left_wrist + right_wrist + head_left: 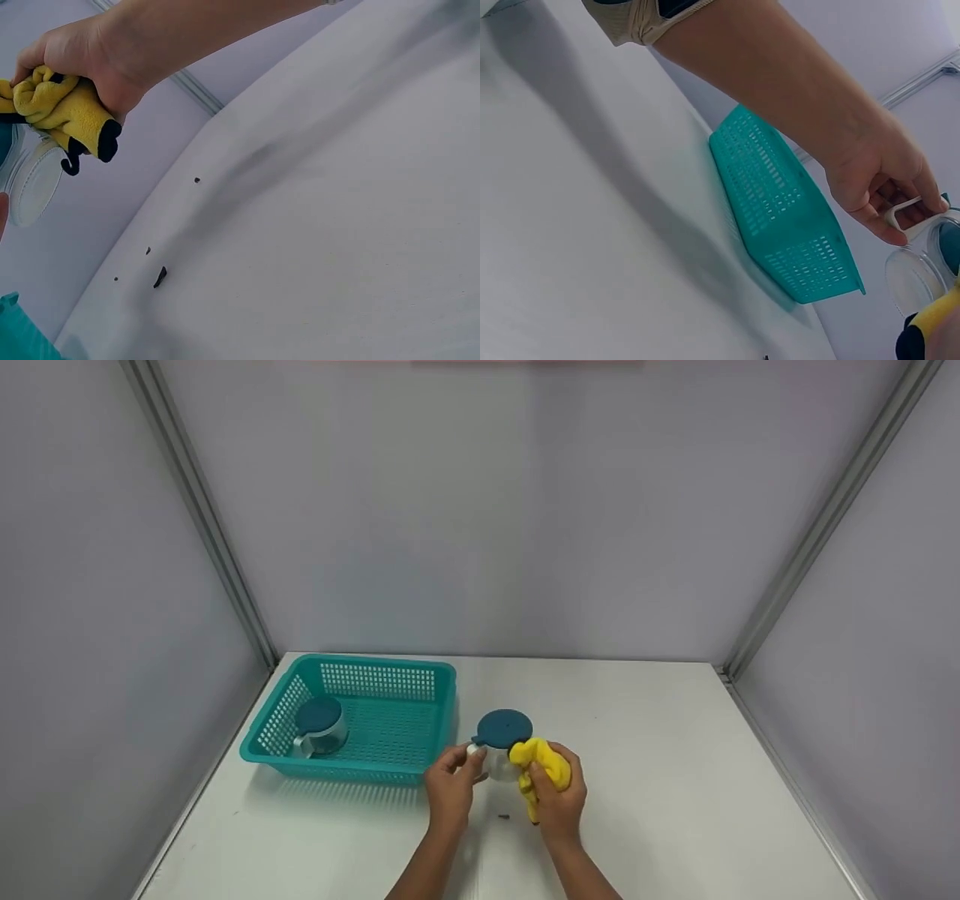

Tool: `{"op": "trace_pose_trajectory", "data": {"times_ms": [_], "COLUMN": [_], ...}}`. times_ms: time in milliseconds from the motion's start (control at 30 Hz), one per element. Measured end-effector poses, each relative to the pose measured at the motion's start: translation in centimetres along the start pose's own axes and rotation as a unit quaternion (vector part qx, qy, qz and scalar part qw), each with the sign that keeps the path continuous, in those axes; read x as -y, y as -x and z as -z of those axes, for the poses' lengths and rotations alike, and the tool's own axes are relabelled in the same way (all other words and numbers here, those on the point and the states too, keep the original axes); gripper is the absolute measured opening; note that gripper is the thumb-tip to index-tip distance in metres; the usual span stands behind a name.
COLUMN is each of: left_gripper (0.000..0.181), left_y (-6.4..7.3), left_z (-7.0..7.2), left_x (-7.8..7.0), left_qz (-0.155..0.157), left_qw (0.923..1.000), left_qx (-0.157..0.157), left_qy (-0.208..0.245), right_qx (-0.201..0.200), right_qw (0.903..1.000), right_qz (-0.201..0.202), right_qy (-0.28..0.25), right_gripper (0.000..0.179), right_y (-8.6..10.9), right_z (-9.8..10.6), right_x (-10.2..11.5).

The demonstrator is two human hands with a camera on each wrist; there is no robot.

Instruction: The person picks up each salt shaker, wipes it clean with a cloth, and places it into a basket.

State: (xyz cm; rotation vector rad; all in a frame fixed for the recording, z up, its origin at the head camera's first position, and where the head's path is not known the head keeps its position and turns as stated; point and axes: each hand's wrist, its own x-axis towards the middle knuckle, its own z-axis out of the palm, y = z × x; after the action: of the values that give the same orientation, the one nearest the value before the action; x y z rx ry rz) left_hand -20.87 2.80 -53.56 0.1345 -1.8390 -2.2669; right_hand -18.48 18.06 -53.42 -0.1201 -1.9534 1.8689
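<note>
My left hand point(451, 781) grips the white handle point(907, 214) of a clear jar point(501, 765) with a round dark-blue lid point(505, 728). In the right wrist view, the fingers of that left hand curl round the handle. A bunched yellow cloth with black edging point(546, 765) is in my right hand point(564, 802), held up against the jar's right side near the lid. From the left wrist view, the jar's clear round base point(37, 184) shows tilted beside the cloth, above the tabletop.
A teal perforated basket point(375, 769) stands at the left of the white table point(660, 780). Inside its left end sits a similar clear jar with a blue lid point(319, 715). Several small dark bits point(160, 277) lie on the table below the hands. Grey panels point(480, 510) enclose the table.
</note>
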Motion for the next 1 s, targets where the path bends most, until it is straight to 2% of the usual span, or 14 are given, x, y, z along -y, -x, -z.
{"op": "trace_pose_trajectory", "data": {"times_ms": [233, 367, 467, 567, 733, 1000], "left_gripper": [0.019, 0.018, 0.020, 0.023, 0.029, 0.028], "left_y": [0.6, 0.2, -0.2, -0.2, 0.0, -0.1], "left_z": [-0.1, -0.1, 0.0, 0.1, 0.3, 0.6], "left_x": [-2.4, -1.3, -0.4, 0.0, 0.1, 0.1], "left_qz": [0.005, 0.006, 0.005, -0.002, -0.011, -0.025], "left_qw": [0.9998, 0.9994, 0.9994, 0.9993, 0.9988, 0.9987], "left_qx": [-0.005, -0.016, -0.021, -0.026, -0.031, -0.030], "left_qy": [-0.016, -0.029, -0.029, -0.028, -0.037, -0.033], "right_qx": [0.003, 0.008, 0.010, 0.012, 0.020, 0.029], "right_qw": [0.9943, 0.9906, 0.9887, 0.9882, 0.9880, 0.9821], "right_qz": [0.098, 0.128, 0.137, 0.133, 0.127, 0.164], "right_qy": [0.041, 0.048, 0.061, 0.074, 0.086, 0.088], "right_gripper": [0.041, 0.039, 0.038, 0.037, 0.037, 0.036], "right_y": [0.9, 1.6, 2.0, 2.3, 2.7, 2.9], "right_z": [-0.8, -1.2, -1.3, -1.5, -1.7, -1.8], "right_x": [1.1, 2.2, 2.4, 2.3, 1.8, 1.7]}}
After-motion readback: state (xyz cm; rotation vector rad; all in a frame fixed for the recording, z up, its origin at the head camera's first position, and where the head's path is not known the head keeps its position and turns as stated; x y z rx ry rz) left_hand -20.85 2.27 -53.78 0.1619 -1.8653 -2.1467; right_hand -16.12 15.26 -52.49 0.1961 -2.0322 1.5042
